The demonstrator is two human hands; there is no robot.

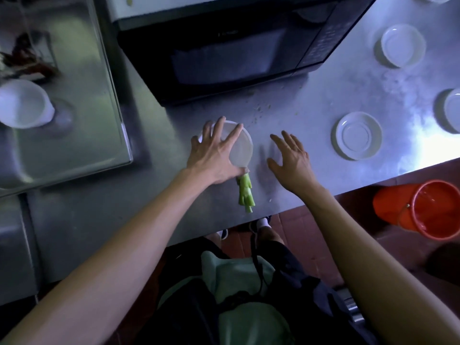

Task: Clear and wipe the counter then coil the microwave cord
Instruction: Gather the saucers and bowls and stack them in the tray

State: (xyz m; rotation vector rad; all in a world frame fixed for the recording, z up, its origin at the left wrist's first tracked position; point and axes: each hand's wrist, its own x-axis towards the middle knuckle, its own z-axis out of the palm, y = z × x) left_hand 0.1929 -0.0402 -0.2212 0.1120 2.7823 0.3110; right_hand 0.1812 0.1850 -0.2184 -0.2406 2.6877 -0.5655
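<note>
My left hand (214,153) grips a white bowl (241,149) from above, fingers spread over its rim, on the steel counter (311,115). A piece of green vegetable stalk (246,192) lies just below the bowl, touching the heel of that hand. My right hand (290,160) hovers open to the right of the bowl, fingers apart, holding nothing. A black microwave (224,51) stands behind the bowl. Small food crumbs (258,110) are scattered in front of its right corner. The microwave cord is not in view.
White saucers and bowls stand at the right: one saucer (358,139), another dish (400,46), one cut off at the edge (451,109). A steel sink (74,108) at left holds a white jug (22,103). An orange bucket (428,210) sits on the floor.
</note>
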